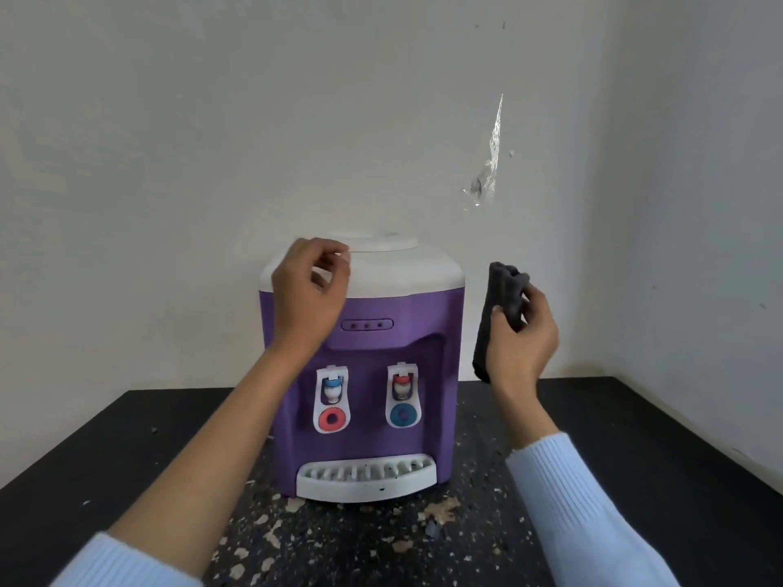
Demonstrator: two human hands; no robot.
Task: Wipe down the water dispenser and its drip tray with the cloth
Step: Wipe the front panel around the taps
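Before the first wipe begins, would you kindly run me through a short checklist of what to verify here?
1. Cloth held in the right hand: ok, folded dark cloth in a firm grip.
2. Cloth touching the water dispenser: not ok, it is held off to the side.
3. Left hand free to steady the unit: ok, it holds nothing, near the white top.
4. Drip tray seated at the base: ok, with dark specks to wipe.
5. Cloth damp: cannot tell.
6. Table around the base: not ok, chipped and littered with flakes.
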